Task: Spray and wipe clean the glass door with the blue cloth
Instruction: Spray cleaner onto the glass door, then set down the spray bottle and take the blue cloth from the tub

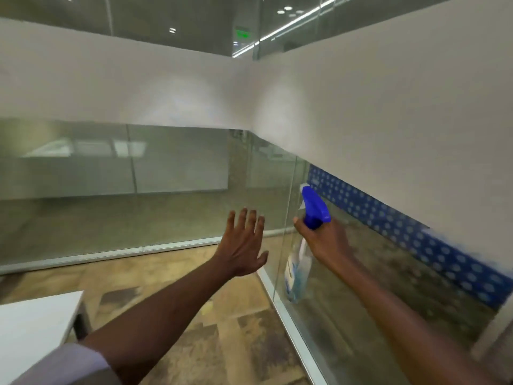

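Glass door: clear glass door panel with a frosted white band across its upper part and a blue dotted strip (416, 240) beneath it, running along the person's right side; point on bare glass (374, 287).
Spray bottle: translucent plastic spray bottle with a blue trigger head (312, 209), held up close to the glass near the panel's left edge.
Bottle axis: long axis roughly upright, body hanging below the hand, head on top; the white nozzle tip points up and away to the left, along the glass rather than squarely at it, as far as the blur allows.
Right hand: right hand (324, 240) is clenched around the bottle's neck just below the trigger.
Left hand: left hand (244, 243) is released, fingers spread, palm facing forward, held in the air just left of the bottle and holding nothing.
Blue cloth: not visible anywhere in view.
Tabletop: white tabletop corner (33, 323) at lower left, well apart from the hands.
Floor: brown patterned floor (194, 273) below the arms.
Step in hand: judged to be the spraying stage; no wiping can start without the cloth.
Next move: likely turn the nozzle to face the glass, squeeze the trigger, then fetch the cloth with the free hand.
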Tool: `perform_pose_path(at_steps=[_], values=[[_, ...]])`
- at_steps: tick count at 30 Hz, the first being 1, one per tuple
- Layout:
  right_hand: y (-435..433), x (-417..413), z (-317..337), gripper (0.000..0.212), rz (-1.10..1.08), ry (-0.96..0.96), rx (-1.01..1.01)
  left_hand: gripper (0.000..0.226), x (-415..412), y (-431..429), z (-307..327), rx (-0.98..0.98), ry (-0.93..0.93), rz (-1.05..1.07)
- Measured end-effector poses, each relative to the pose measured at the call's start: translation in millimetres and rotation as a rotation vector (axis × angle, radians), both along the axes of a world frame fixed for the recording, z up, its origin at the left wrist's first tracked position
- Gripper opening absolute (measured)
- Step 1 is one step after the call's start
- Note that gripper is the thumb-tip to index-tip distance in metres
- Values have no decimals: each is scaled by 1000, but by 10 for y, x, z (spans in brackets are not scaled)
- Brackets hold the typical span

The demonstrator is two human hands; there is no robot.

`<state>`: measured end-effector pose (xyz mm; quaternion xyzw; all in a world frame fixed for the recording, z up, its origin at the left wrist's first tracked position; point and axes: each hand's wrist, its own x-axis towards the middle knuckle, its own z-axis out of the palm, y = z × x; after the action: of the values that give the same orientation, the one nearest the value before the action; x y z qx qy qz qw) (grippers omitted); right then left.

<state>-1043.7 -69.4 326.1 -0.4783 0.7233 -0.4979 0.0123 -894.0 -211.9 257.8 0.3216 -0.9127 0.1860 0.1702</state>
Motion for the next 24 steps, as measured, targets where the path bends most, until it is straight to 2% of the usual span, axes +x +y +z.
perform_pose_path(at_steps=[5,13,19,24], values=[[-964,868,-87,44,197,-38,0,88,1044,-508,-187,101,-44,249],[-2162,2345,-312,43,588,3,-108,85,2702,-926,-574,133,-76,585],[-2839,3563,-464,34,951,-36,-68,83,3954,-939,-655,151,-57,890],[-2931,4571,-553,33,1207,-39,-85,81,4759,-558,-697,194,-18,1182]])
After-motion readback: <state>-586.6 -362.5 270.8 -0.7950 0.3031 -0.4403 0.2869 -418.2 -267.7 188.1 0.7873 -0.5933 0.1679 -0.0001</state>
